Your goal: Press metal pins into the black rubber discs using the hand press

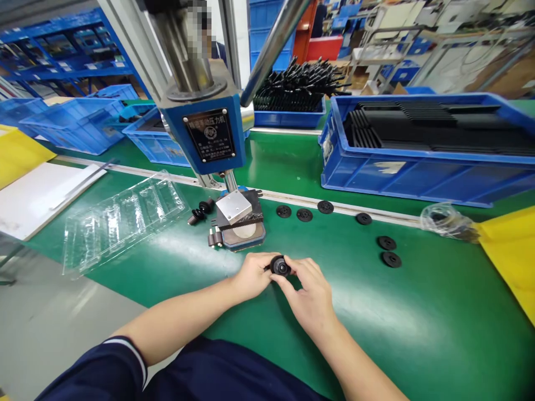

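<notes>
Between my two hands, low over the green bench, is a round black part [280, 267] with a ringed face and a small bright centre turned toward me. My left hand [253, 275] is closed on its left side, the fingers partly hidden behind it. From the right, my right hand [308, 289] pinches its rim with thumb and fingers. Just beyond stands a hand press [214, 131] with a silver block [234, 207] under its ram. Several flat black discs [305, 215] lie to the right of the press. Black knobbed parts [202, 210] lie to its left.
A blue bin [426, 172] of stacked black plates stands at the back right, and a blue tray [288, 119] of black rods behind the press. Clear plastic trays [125, 223] lie at left. A clear plastic bag [446, 221] is at right. The press lever [273, 50] slants overhead.
</notes>
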`<state>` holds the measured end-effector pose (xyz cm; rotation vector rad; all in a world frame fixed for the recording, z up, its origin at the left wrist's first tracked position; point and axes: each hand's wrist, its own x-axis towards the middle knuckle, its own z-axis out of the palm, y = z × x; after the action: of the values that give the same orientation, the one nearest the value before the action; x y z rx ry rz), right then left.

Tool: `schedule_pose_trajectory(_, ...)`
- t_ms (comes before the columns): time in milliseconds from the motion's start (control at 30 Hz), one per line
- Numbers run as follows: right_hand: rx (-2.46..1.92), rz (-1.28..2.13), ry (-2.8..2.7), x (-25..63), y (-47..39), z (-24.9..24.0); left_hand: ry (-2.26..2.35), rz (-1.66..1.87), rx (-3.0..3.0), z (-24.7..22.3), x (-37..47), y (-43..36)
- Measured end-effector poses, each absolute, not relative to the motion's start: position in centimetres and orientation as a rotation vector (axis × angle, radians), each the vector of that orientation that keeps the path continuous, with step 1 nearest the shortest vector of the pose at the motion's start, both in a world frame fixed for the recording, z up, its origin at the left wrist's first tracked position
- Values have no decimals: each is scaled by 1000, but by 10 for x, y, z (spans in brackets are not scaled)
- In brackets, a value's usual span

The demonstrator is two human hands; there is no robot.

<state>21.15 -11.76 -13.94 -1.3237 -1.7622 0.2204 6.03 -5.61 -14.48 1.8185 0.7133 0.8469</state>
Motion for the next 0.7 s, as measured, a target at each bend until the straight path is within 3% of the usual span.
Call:
schedule_pose_trajectory(200,-1376,220,-1741,214,-114,-142,739,844,1714,-151,59,-55)
schedule_pose_trajectory(400,-1430,671,-1496,232,-109,-139,851,824,1309,-153,64,-61)
schedule_pose_trajectory(700,-1577,894,-1333,252,-93,-157,891,906,1070,-80,44,-81)
